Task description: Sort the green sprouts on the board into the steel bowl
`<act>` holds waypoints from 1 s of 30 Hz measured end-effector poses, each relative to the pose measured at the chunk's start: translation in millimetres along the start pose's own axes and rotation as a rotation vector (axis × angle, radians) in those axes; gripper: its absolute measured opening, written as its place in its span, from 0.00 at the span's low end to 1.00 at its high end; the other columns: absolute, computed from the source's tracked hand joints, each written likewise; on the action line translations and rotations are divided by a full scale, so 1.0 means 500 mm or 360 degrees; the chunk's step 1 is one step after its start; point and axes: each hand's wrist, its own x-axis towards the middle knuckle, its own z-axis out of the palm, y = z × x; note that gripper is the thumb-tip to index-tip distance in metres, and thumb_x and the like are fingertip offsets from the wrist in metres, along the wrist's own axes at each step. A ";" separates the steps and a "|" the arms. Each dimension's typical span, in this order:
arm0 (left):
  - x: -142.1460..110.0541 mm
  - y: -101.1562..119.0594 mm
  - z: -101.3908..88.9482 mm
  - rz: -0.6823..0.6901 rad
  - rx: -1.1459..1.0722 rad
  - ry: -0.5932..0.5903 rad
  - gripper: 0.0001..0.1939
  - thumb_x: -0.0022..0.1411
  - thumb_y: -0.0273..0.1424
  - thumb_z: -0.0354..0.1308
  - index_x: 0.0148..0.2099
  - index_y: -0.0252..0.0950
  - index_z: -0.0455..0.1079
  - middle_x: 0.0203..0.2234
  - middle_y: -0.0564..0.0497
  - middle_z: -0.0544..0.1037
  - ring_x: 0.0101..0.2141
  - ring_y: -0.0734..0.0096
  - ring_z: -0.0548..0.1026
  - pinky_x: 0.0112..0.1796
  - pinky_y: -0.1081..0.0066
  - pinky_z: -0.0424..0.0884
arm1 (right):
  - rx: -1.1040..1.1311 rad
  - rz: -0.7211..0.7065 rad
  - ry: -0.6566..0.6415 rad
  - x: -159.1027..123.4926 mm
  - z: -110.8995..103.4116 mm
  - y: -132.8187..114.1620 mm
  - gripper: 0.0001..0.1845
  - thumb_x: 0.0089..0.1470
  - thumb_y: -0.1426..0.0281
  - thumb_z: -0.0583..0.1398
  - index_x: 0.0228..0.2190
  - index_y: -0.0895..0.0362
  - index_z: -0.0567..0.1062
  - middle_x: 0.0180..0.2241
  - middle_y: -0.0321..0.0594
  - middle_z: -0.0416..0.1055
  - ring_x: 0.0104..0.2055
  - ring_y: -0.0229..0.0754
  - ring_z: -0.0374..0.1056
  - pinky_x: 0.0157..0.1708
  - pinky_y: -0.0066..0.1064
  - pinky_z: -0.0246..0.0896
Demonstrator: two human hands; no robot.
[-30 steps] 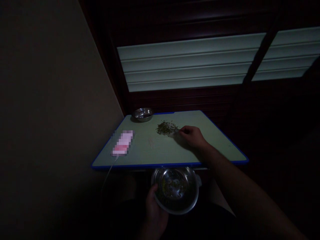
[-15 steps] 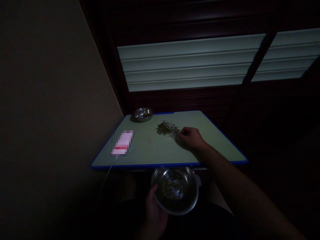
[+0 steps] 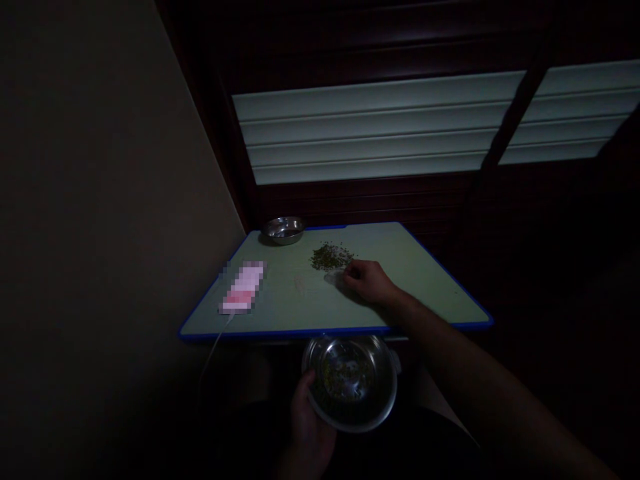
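My left hand [image 3: 311, 423] grips the left rim of a steel bowl [image 3: 373, 413], its thumb over the edge. The bowl is held below the table's front edge, tilted towards me, with small greenish bits inside. On the table, my right hand [image 3: 367, 280] is closed in a pinch on a small translucent piece [image 3: 334, 277], perhaps plastic; its exact kind is too dim to make out. That piece lies low over the tabletop, just in front of a loose pile of small green-brown grains [image 3: 327, 257].
A smaller steel bowl [image 3: 284, 231] stands at the far left corner of the pale green, blue-edged table [image 3: 420, 293]. A phone [image 3: 243, 287] with a white cable lies at the left. A wall rises on the left, and louvred panels [image 3: 370, 130] stand behind.
My right hand has moved a little left with the translucent piece, along the near side of the grain pile. My left hand and its bowl have stayed almost still.
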 end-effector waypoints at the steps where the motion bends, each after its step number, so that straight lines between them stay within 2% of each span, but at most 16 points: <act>1: 0.000 0.000 -0.001 -0.0001 -0.0003 -0.0006 0.10 0.57 0.32 0.56 0.35 0.33 0.77 0.30 0.44 0.83 0.35 0.60 0.79 0.45 0.59 0.70 | 0.0006 -0.0005 -0.0005 0.000 -0.001 0.000 0.07 0.45 0.68 0.58 0.25 0.59 0.74 0.22 0.35 0.70 0.24 0.34 0.62 0.26 0.25 0.53; 6: 0.000 0.000 -0.003 0.0018 -0.0042 -0.0081 0.11 0.56 0.32 0.57 0.39 0.36 0.77 0.33 0.45 0.83 0.36 0.60 0.79 0.46 0.60 0.70 | 0.0018 0.0082 0.0154 0.002 -0.013 0.017 0.06 0.43 0.69 0.57 0.23 0.58 0.72 0.21 0.34 0.69 0.24 0.35 0.62 0.26 0.26 0.53; 11: 0.000 0.001 0.000 0.0000 -0.0046 0.0000 0.11 0.56 0.32 0.57 0.39 0.34 0.77 0.32 0.45 0.83 0.36 0.59 0.79 0.45 0.59 0.70 | -0.0055 0.0159 0.0218 0.004 -0.019 0.030 0.06 0.43 0.69 0.57 0.22 0.57 0.72 0.21 0.35 0.70 0.24 0.36 0.61 0.26 0.27 0.52; 18: -0.003 0.002 0.000 0.0003 -0.0025 -0.0032 0.11 0.56 0.32 0.57 0.37 0.32 0.77 0.32 0.43 0.83 0.35 0.60 0.79 0.45 0.60 0.71 | -0.0175 0.0097 0.0193 0.005 -0.020 0.024 0.08 0.46 0.68 0.57 0.25 0.58 0.74 0.22 0.36 0.71 0.24 0.36 0.61 0.26 0.27 0.51; 30: -0.001 0.002 0.000 -0.0002 -0.0026 -0.0050 0.10 0.56 0.31 0.57 0.36 0.33 0.77 0.31 0.44 0.83 0.35 0.61 0.79 0.45 0.60 0.71 | 0.0028 0.0012 0.0111 0.017 -0.018 0.043 0.09 0.48 0.66 0.58 0.28 0.58 0.77 0.25 0.37 0.72 0.28 0.37 0.64 0.30 0.27 0.56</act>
